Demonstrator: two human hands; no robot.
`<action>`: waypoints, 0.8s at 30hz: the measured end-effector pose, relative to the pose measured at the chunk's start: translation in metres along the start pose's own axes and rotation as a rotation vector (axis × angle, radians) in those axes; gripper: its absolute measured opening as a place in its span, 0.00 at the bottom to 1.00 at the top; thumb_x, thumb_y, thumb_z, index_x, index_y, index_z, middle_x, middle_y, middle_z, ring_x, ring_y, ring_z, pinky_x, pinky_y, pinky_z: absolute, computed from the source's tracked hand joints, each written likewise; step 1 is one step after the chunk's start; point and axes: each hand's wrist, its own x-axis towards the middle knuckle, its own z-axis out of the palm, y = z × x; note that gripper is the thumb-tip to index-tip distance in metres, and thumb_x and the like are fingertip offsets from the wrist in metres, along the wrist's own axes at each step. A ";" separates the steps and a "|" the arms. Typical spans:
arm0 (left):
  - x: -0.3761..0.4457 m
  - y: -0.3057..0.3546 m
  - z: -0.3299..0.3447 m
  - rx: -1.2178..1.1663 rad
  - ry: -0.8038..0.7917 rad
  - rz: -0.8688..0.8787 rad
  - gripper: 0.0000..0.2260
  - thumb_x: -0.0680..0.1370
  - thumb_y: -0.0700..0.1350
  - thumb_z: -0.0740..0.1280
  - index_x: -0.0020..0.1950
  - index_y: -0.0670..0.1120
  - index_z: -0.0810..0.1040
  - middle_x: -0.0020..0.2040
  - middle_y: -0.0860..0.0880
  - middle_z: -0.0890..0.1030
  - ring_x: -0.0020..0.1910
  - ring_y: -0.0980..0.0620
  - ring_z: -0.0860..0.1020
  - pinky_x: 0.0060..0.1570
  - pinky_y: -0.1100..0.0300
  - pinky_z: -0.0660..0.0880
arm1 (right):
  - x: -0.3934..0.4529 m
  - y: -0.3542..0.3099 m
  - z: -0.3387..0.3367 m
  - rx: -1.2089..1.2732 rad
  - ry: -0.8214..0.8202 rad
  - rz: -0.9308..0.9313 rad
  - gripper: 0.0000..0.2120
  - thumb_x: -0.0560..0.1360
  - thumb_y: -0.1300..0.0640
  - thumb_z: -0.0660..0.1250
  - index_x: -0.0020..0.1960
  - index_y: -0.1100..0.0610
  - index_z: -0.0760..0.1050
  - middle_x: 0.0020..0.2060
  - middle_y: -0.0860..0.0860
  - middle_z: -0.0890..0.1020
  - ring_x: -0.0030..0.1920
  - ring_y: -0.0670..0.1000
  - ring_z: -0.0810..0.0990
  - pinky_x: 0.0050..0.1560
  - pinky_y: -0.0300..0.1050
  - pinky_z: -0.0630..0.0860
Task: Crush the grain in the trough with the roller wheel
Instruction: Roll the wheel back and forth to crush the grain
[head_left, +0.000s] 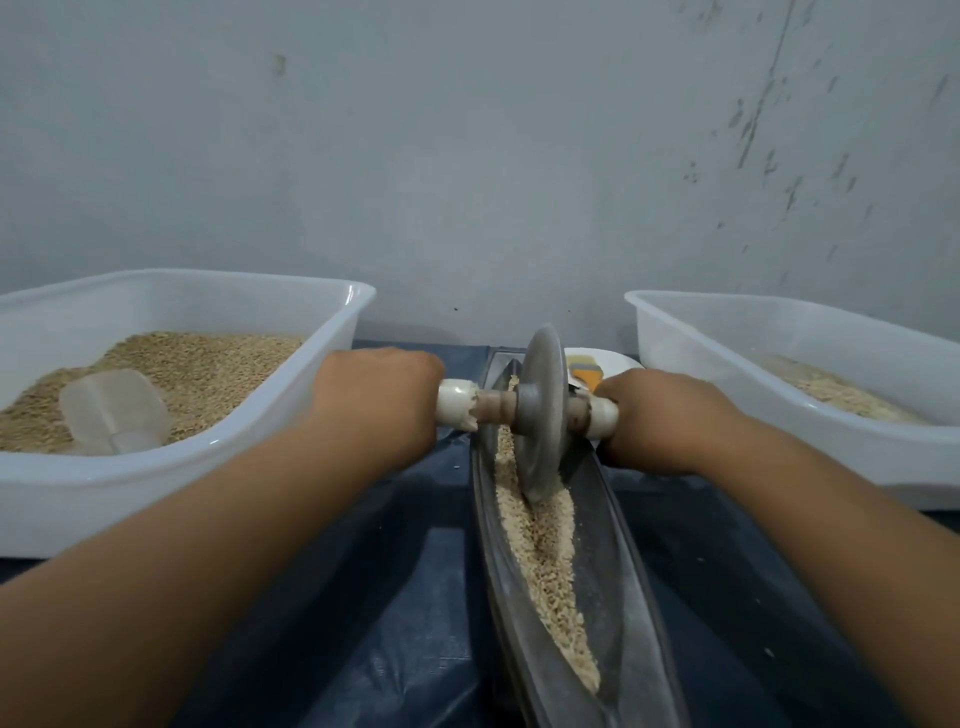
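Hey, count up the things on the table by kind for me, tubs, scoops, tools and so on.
White tubs: 2
Clear scoop: 1
Trough: 1
Roller wheel: 1
White plate: 1
Total: 6

Dull grey metal roller wheel (540, 410) and trough (618, 597), glossy white plastic tubs (270, 441), coarse grain (545, 561).

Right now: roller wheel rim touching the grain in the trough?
Touching. Head view: the lower rim of the roller wheel sits sunk into the grain in the trough, grain banked against both faces, no gap visible.
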 end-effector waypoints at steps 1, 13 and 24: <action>-0.010 -0.002 0.004 0.029 0.057 0.020 0.07 0.72 0.50 0.68 0.43 0.55 0.69 0.35 0.54 0.73 0.36 0.52 0.74 0.37 0.59 0.68 | -0.007 0.002 0.005 -0.019 0.041 -0.002 0.06 0.64 0.48 0.68 0.38 0.45 0.71 0.33 0.42 0.77 0.32 0.42 0.73 0.29 0.38 0.63; -0.021 -0.002 0.011 -0.002 0.092 -0.041 0.10 0.71 0.50 0.68 0.41 0.56 0.66 0.33 0.55 0.70 0.34 0.53 0.71 0.35 0.58 0.65 | -0.009 -0.001 0.003 -0.036 0.093 -0.027 0.07 0.64 0.46 0.67 0.40 0.45 0.73 0.34 0.43 0.77 0.33 0.46 0.73 0.30 0.39 0.63; -0.022 -0.004 0.019 -0.071 0.051 -0.092 0.08 0.72 0.51 0.68 0.43 0.56 0.69 0.35 0.55 0.73 0.36 0.54 0.73 0.36 0.59 0.68 | -0.001 -0.006 -0.005 -0.104 0.175 -0.069 0.10 0.64 0.46 0.67 0.41 0.48 0.72 0.33 0.44 0.75 0.32 0.43 0.69 0.29 0.39 0.60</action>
